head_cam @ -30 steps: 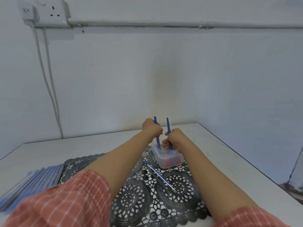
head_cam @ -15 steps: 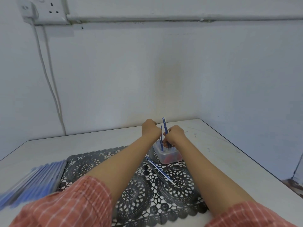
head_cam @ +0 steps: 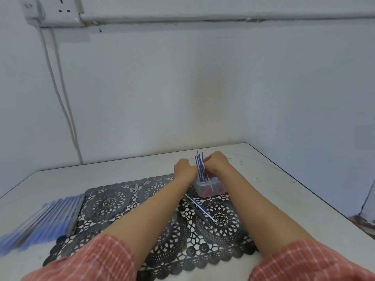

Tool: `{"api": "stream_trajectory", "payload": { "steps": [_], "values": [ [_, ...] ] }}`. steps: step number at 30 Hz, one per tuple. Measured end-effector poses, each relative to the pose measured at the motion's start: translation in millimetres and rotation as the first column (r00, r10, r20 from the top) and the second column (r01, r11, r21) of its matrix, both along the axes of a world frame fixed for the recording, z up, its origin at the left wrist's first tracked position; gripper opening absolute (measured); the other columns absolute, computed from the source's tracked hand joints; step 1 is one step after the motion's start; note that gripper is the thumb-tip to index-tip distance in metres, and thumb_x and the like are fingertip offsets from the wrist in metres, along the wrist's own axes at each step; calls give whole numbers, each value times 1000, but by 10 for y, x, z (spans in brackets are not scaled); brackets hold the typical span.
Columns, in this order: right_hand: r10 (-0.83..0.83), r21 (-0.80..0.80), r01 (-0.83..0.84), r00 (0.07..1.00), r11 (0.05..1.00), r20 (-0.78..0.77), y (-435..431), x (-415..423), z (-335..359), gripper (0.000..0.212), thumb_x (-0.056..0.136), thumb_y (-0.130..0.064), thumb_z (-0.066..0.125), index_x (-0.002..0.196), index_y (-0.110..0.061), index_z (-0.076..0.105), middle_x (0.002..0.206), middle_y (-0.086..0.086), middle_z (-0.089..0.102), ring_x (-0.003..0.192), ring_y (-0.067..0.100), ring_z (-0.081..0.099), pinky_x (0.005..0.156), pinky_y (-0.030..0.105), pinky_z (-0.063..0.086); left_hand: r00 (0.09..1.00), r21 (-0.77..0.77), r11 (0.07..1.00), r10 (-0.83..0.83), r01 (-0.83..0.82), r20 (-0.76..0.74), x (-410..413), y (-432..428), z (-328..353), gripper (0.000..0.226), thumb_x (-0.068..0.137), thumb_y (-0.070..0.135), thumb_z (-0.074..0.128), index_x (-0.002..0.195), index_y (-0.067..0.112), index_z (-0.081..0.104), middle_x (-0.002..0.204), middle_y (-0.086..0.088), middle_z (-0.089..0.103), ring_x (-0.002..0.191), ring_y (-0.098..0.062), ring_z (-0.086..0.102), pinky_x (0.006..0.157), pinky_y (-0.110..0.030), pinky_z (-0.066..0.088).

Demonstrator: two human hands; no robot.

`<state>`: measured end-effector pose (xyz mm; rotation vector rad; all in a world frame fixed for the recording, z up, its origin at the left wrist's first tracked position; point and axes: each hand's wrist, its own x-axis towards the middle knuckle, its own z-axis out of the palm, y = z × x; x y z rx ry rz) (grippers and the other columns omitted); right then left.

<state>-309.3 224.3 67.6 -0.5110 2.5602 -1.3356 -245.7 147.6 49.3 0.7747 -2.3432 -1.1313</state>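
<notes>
Bench (head_cam: pixel 263 179), white, carries a black lace mat (head_cam: pixel 113 201). A blurred stack of blue pens (head_cam: pixel 46 222) lies at its near left. A clear container (head_cam: pixel 215 189), with red bits at the bottom, sits on the mat's far right edge. Left hand (head_cam: pixel 185 169) and right hand (head_cam: pixel 216 164) meet just above it, both with fingers curled round the blue refills (head_cam: pixel 199 165), which stand upright in the container. A second ago each hand held one stick, apart; now they're merged into one bundle in the tub. Judgement: this pair is delivered, release comes next. Loose pen (head_cam: pixel 200 209) lies on the mat just near of the container.
</notes>
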Motion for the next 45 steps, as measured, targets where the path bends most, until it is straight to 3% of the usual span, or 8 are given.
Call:
{"api": "stream_trajectory", "payload": {
  "steps": [8, 13, 17, 21, 26, 31, 37, 45],
  "values": [
    [-6, 22, 6, 1000, 1000, 9, 24, 22, 49, 29, 79, 7, 52, 106, 6, 62, 99, 20, 66, 88, 32, 66, 79, 39, 56, 1000, 21, 999, 26, -26, -16, 66, -78, 6, 27, 93, 11, 40, 86, -5, 60, 99, -28, 60, 91, -35, 55, 79, -38, 44],
    [-31, 58, 44, 978, 997, -207, 95, 104, 175, 29, 82, 6, 49, 105, 1, 67, 110, 15, 66, 99, 27, 62, 88, 35, 51, 997, -75, 997, 34, -28, 70, 335, -321, -59, 46, 93, 7, 39, 138, 1, 41, 143, -14, 41, 132, -28, 38, 107, -33, 29],
    [47, 5, -48, 947, 999, -318, 121, 287, 381, 36, 80, 5, 47, 105, -9, 68, 114, 10, 64, 102, 22, 60, 84, 25, 46, 931, -317, 945, 184, -80, 314, 635, -554, -135, 49, 94, 19, 38, 142, 12, 32, 140, -7, 45, 128, -26, 41, 111, -41, 24],
    [211, 75, -197, 918, 977, -335, 165, 562, 548, 30, 80, 3, 54, 99, -13, 70, 101, 7, 67, 75, 14, 59, 63, 18, 46, 862, -388, 918, 256, -75, 438, 880, -782, -291, 52, 93, 33, 39, 140, 10, 33, 140, -9, 43, 130, -28, 37, 113, -50, 16],
    [404, 310, -347, 904, 885, -139, 204, 887, 542, 15, 79, -1, 65, 92, -2, 72, 79, 10, 70, 69, 22, 67, 74, 33, 57, 853, -431, 902, 227, -2, 470, 1056, -890, -443, 64, 97, 50, 28, 148, 13, 20, 156, -7, 14, 143, -25, 12, 114, -51, 6],
    [408, 544, -190, 858, 817, -312, 155, 1087, 274, 6, 80, -4, 56, 83, -2, 61, 67, 7, 56, 70, 26, 56, 54, 25, 43, 855, -509, 861, 266, -2, 446, 1146, -799, -488, 63, 97, 52, 18, 149, 16, 15, 157, -5, 10, 144, -23, 8, 114, -51, 4],
    [475, 682, -85, 779, 726, -409, 120, 1337, -86, 24, 87, -1, 49, 109, -3, 57, 107, 11, 61, 98, 27, 60, 66, 32, 42, 864, -518, 855, 278, -24, 420, 1155, -781, -498, 63, 96, 51, 20, 149, 17, 18, 156, -5, 12, 143, -22, 10, 115, -50, 6],
    [415, 656, -28, 794, 755, -444, 36, 1364, -278, 28, 86, 6, 47, 112, 0, 56, 109, 15, 61, 100, 31, 58, 72, 36, 48, 877, -535, 843, 298, -57, 376, 1155, -778, -529, 62, 96, 50, 23, 147, 17, 24, 155, -4, 17, 143, -22, 14, 115, -50, 8]
  ]
}}
